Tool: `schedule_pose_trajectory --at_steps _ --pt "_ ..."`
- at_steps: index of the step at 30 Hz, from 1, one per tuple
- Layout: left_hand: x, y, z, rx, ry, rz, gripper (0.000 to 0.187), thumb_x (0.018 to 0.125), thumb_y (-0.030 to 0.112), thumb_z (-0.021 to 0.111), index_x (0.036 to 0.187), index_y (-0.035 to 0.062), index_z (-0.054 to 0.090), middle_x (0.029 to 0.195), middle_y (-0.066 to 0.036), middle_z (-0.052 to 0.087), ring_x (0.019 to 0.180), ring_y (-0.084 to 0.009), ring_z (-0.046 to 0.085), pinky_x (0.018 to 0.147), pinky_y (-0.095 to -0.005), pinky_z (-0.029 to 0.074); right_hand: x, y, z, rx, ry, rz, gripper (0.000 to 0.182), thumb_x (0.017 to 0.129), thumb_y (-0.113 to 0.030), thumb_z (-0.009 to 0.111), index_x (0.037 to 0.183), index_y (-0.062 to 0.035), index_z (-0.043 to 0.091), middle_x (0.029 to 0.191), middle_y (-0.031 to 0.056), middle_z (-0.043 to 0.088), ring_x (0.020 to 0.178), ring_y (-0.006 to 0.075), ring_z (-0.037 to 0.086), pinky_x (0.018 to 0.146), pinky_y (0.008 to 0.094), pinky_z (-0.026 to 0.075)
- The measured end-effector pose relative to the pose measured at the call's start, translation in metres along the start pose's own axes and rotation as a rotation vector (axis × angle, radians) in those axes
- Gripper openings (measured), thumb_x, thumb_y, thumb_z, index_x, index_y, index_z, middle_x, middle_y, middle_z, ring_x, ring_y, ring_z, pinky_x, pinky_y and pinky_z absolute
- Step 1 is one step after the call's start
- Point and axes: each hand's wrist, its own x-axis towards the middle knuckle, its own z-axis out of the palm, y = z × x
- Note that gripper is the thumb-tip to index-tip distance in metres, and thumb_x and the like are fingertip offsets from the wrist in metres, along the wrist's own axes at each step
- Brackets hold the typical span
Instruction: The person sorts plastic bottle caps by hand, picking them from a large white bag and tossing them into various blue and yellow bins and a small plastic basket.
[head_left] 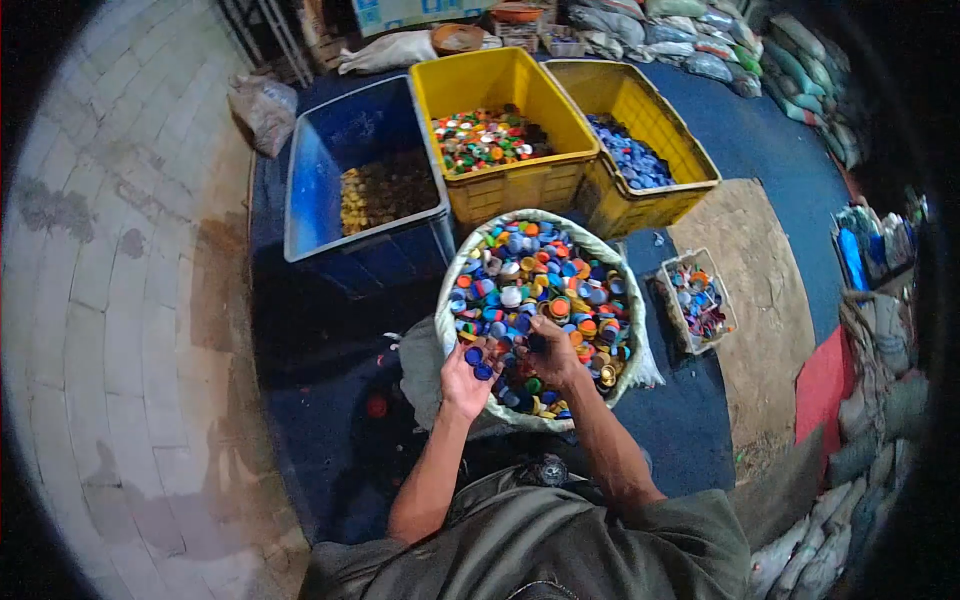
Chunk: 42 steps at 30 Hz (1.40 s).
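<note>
A round sack with a rolled pale rim (447,290) stands in front of me, full of mixed plastic bottle caps (520,268) in blue, orange, yellow, white and green. Over its near left side my left hand (465,388) is turned palm up, with blue bottle caps (482,371) resting in the curled fingers. My right hand (560,358) is over the middle of the caps, its thumb and fingers closed around a dark blue cap (538,342). Part of its fingertips is hidden behind the hand.
Beyond the sack stand a blue bin (330,215) with yellow and brown caps, a yellow bin (520,180) with mixed caps, and another yellow bin (690,165) with blue caps. A small crate (697,343) lies right, on cardboard (765,300). A block wall (130,300) rises left.
</note>
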Motion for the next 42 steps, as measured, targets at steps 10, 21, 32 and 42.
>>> schedule_pose_trajectory --at_steps 10,21,32,42 --pt "0.049 -0.072 0.05 0.032 0.012 -0.231 0.053 0.095 0.048 0.038 0.115 0.0001 0.047 0.113 -0.015 0.056 0.107 -0.0297 0.052 0.096 -0.0439 0.04 -0.059 -0.027 -0.067 0.267 0.197 -0.242 0.036 0.079 -0.016 0.051 0.11 0.0025 0.055 0.106 0.0149 0.061 0.096 0.0269 0.06 0.081 0.0355 0.052" --pt "0.247 -0.11 0.264 0.12 -0.331 -0.262 0.075 0.082 0.065 0.049 0.1 -0.0078 0.047 0.091 -0.017 0.054 0.086 -0.0282 0.05 0.085 -0.0439 0.042 0.019 -0.259 -0.064 0.355 -0.06 -0.622 0.009 0.073 -0.013 0.046 0.074 -0.0049 0.049 0.075 0.0093 0.054 0.067 0.02 0.053 0.061 0.0329 0.047" --pt "0.203 -0.046 0.189 0.337 -0.135 0.041 0.039 0.095 0.038 0.046 0.099 0.0014 0.06 0.096 -0.011 0.063 0.09 -0.0252 0.059 0.086 -0.0402 0.049 -0.028 -0.201 -0.112 0.274 0.42 -0.669 0.035 0.079 0.001 0.047 0.114 0.0022 0.049 0.113 0.0153 0.054 0.098 0.0261 0.055 0.08 0.0337 0.049" --pt "0.084 -0.068 0.03 1.487 0.14 0.549 0.024 0.081 0.011 0.068 0.102 0.0023 0.059 0.09 -0.004 0.066 0.081 -0.013 0.06 0.071 -0.0265 0.045 -0.108 -0.053 -0.145 -0.634 0.742 -0.629 0.027 0.083 -0.014 0.067 0.105 0.0 0.058 0.069 -0.0025 0.054 0.062 0.0047 0.046 0.055 0.021 0.038"
